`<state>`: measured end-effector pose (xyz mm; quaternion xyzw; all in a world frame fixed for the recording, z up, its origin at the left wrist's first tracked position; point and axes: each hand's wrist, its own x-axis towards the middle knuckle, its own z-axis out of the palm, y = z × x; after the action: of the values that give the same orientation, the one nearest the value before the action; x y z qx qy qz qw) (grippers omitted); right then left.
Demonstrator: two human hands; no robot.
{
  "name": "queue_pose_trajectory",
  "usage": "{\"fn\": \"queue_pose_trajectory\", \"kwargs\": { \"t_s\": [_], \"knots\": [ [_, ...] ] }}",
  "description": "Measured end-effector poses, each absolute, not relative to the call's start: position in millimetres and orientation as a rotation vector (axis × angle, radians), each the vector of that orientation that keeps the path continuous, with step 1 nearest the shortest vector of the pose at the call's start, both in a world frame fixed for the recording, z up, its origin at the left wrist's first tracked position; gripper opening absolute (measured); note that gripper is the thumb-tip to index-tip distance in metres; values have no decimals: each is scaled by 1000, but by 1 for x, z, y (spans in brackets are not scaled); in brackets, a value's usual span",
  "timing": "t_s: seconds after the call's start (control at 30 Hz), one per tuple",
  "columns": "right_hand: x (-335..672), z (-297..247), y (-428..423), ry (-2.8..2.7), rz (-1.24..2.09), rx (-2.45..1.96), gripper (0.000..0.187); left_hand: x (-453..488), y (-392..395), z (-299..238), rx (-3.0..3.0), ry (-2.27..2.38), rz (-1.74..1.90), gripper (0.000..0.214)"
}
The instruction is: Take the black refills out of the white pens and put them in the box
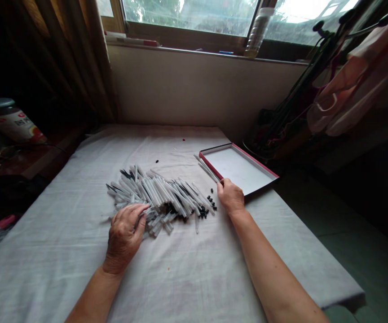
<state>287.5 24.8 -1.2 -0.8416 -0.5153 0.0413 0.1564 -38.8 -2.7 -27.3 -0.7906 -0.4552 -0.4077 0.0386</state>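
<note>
Head view: cannot tell half-hidden finger grips; left hand at tubes, right hand, 7 o'clock of white-floored tray.

Daylight comes through the wide brown-framed glass window at the top of the frame, glaring near-white at upper right. A faint warm glow shows in the folded brown curtain at upper left. The surface draped in pale cloth is softly lit; both side margins sink toward black. The thin translucent white plastic tubes look slightly soft, and shapes stretch toward the corners.
</note>
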Motion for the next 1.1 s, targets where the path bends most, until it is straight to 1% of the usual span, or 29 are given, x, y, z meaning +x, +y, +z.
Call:
{"fn": "queue_pose_trajectory", "kwargs": {
  "t_s": [0.1, 0.2, 0.3, 0.47, 0.77, 0.93, 1.1],
  "knots": [
    [273, -1, 2, -1475, 223, -1955, 19, -33, -7, -24, -2417, -1322, -1249, 24],
    [252, -4, -23, -1461, 568, -1529, 19, -27, -13, -21, -2392, -1316, -1293, 35],
    [235, -7, -38, -1451, 816, -1334, 19, -23, -17, -20, -2396, -1315, -1332, 45],
    [227, -11, -41, -1302, 1010, -1209, 24, -25, -16, -21, -2490, -1237, -1269, 34],
    [228, -19, -40, -1111, 1058, -1234, 38, -21, -18, -22, -2608, -1255, -1338, 14],
    [232, -17, -39, -1035, 1091, -1219, 34, -22, -22, -23, -2710, -1191, -1266, 20],
    [232, -13, -40, -975, 1138, -1164, 32, -21, -24, -17, -2812, -1287, -1153, 40]
  ]
}}
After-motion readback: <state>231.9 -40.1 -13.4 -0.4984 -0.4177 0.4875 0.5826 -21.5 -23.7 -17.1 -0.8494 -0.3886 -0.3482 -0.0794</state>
